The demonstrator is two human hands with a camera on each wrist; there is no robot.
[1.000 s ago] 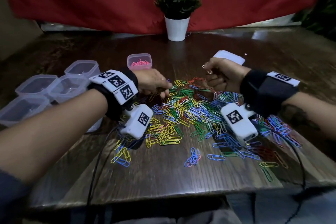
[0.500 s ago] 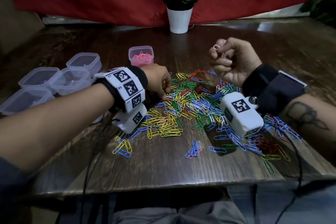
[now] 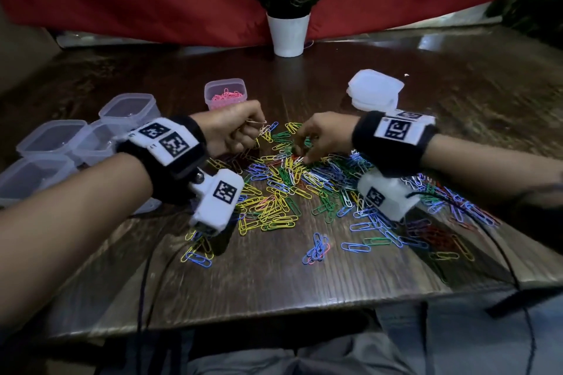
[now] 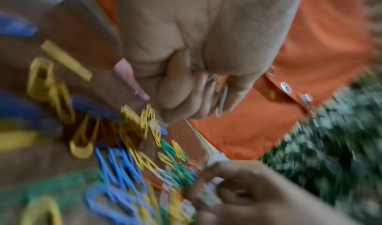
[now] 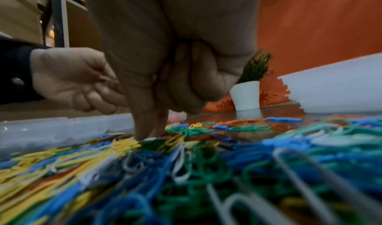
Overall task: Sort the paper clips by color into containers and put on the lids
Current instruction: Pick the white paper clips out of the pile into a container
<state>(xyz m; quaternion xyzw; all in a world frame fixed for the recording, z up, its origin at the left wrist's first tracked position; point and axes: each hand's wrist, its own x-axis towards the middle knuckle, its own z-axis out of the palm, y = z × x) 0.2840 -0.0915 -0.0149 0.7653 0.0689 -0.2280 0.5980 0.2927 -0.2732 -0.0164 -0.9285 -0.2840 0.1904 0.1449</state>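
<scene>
A heap of mixed-colour paper clips covers the middle of the wooden table. My left hand hovers over the heap's far left edge, fist curled round a few white clips, which also show between its fingers as white clips. My right hand reaches down into the far part of the heap. Its forefinger and thumb pinch together on a white clip, and the other fingers are curled in. A clear container behind my left hand holds pink clips.
Several empty clear containers cluster at the left. A stack of white lids lies at the far right. A white plant pot stands at the back centre. Cables hang over the table's near edge.
My right hand has come down from a raised position, where it held a white clip, into the heap. My left hand has lifted off the heap and now grips white clips.
</scene>
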